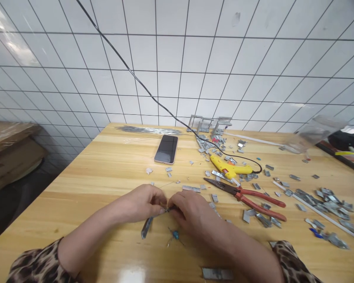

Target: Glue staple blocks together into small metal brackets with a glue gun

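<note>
My left hand (143, 202) pinches a metal strip (146, 228) between its fingers, likely to steady it; whether my curled right hand (193, 212) grips it, I cannot tell

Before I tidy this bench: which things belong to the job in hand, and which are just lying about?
Probably the job's:
metal strip, in left hand, right hand at its end
blue piece with wires, close by
pliers, glue gun, loose metal pieces

Apparently just lying about:
phone
clear container
</note>
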Action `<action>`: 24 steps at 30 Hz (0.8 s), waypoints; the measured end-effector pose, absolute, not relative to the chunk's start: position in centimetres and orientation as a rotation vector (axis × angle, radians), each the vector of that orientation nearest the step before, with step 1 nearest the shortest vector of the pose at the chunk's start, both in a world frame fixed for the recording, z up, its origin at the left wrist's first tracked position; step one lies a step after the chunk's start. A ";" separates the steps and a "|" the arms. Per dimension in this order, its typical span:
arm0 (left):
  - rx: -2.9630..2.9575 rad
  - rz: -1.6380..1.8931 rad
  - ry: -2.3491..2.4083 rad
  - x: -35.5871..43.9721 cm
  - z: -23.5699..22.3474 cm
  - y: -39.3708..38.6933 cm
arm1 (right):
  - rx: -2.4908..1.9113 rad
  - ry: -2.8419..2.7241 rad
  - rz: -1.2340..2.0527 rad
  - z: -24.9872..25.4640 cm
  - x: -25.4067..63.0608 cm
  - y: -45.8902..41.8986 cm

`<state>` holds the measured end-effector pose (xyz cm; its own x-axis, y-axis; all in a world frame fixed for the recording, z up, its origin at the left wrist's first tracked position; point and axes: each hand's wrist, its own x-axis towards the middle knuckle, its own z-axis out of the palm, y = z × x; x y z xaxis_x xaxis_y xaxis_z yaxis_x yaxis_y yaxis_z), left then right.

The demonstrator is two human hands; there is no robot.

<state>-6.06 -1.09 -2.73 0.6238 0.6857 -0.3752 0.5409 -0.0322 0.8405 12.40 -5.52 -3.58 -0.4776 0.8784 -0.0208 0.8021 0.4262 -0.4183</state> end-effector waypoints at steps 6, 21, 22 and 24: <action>1.746 0.266 1.102 -6.6 -2.8 -1.2 | -1.584 -2.505 0.635 -2.2 12.4 -4.8; 2.073 0.524 1.209 -9.0 -4.4 -6.3 | -1.601 -2.612 0.706 -0.3 12.0 -1.3; 2.068 0.551 1.252 -8.7 -4.9 -6.0 | -1.591 -2.580 0.720 -0.2 12.3 -1.4; 2.071 0.598 1.303 -8.3 -5.5 -5.5 | -1.593 -2.487 0.745 0.1 13.2 -1.9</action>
<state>-8.25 -5.52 -5.49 0.4129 0.9093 0.0519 0.6322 -0.3272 0.7023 13.22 -1.91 0.14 -0.4497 0.8755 -0.1768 0.8286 0.3351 -0.4485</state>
